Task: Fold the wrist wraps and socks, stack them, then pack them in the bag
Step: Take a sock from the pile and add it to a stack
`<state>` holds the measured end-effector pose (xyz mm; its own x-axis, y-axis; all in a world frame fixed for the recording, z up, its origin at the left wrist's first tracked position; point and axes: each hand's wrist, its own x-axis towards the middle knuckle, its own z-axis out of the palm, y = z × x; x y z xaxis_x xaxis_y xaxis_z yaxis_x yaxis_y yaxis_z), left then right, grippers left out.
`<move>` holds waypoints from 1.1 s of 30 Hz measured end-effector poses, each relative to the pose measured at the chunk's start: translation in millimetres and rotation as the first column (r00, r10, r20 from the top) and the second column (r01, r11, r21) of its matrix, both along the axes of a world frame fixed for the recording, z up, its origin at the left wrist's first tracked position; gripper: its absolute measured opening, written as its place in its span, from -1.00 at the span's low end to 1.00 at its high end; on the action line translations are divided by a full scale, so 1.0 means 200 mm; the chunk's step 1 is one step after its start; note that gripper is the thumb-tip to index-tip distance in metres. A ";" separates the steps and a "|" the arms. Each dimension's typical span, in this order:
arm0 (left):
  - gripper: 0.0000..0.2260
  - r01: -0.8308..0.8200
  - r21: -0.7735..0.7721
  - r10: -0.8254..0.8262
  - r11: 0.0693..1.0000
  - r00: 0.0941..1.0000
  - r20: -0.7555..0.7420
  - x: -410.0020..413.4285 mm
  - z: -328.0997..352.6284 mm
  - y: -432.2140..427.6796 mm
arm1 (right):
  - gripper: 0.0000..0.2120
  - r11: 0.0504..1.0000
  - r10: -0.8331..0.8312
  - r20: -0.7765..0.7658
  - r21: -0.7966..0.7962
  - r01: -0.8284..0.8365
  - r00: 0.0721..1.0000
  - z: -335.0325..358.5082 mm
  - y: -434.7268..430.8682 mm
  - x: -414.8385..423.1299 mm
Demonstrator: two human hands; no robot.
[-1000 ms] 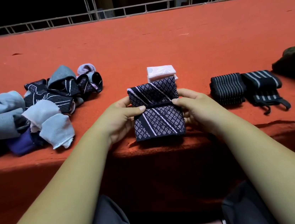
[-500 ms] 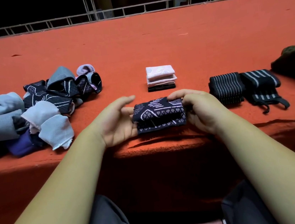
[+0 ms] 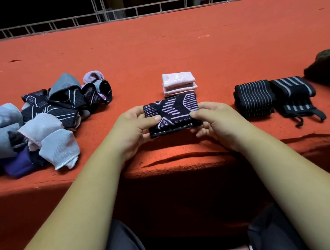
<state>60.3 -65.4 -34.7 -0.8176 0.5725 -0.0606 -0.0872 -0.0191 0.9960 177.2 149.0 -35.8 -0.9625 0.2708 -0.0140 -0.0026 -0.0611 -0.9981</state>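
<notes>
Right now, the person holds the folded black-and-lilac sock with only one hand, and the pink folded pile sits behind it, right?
Not quite. The head view shows both hands on it: the left hand and the right hand each pinch one end of the folded black-and-lilac sock. The pink folded pile does sit behind it.

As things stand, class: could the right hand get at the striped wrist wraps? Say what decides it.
Probably yes, but not freely: the wrist wraps lie beside the right hand with bare red surface between, yet that hand is busy pinching the folded dark sock.
</notes>
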 end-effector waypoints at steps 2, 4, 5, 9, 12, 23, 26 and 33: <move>-0.67 -0.070 -0.006 0.070 0.998 0.996 -0.062 0.00 0.00 0.02 | -0.85 0.996 -0.084 -0.026 0.035 0.085 0.996 -0.02 0.00 -0.02; -0.66 -0.242 -0.021 0.238 0.970 0.965 -0.114 0.00 0.00 0.06 | -0.82 0.987 -0.147 -0.063 0.053 0.151 0.987 -0.02 -0.02 -0.05; -0.63 -0.329 -0.024 0.323 0.944 0.937 -0.131 -0.01 -0.01 0.08 | -0.81 0.982 -0.177 -0.077 0.060 0.182 0.981 -0.03 -0.02 -0.07; -0.59 -0.446 -0.024 0.431 0.895 0.877 -0.211 -0.06 -0.03 0.14 | -0.69 0.941 -0.298 -0.131 0.126 0.314 0.946 -0.04 -0.01 -0.16; -0.77 -0.428 0.023 0.421 0.903 0.875 -0.240 -0.11 -0.04 0.18 | -0.70 0.893 -0.366 -0.155 0.220 0.393 0.918 -0.03 0.01 -0.21; -0.81 -0.394 -0.007 0.350 0.919 0.823 -0.447 -0.27 0.05 0.36 | -0.85 0.778 -0.520 -0.160 0.319 0.542 0.839 0.03 0.19 -0.42; -0.71 -0.385 0.011 0.345 0.923 0.814 -0.468 -0.33 0.11 0.43 | -0.76 0.788 -0.514 -0.184 0.285 0.546 0.838 0.07 0.19 -0.47; -0.53 -0.336 -0.013 0.286 0.942 0.823 -0.491 -0.46 0.13 0.57 | -0.62 0.782 -0.478 -0.217 0.336 0.525 0.851 0.05 0.21 -0.63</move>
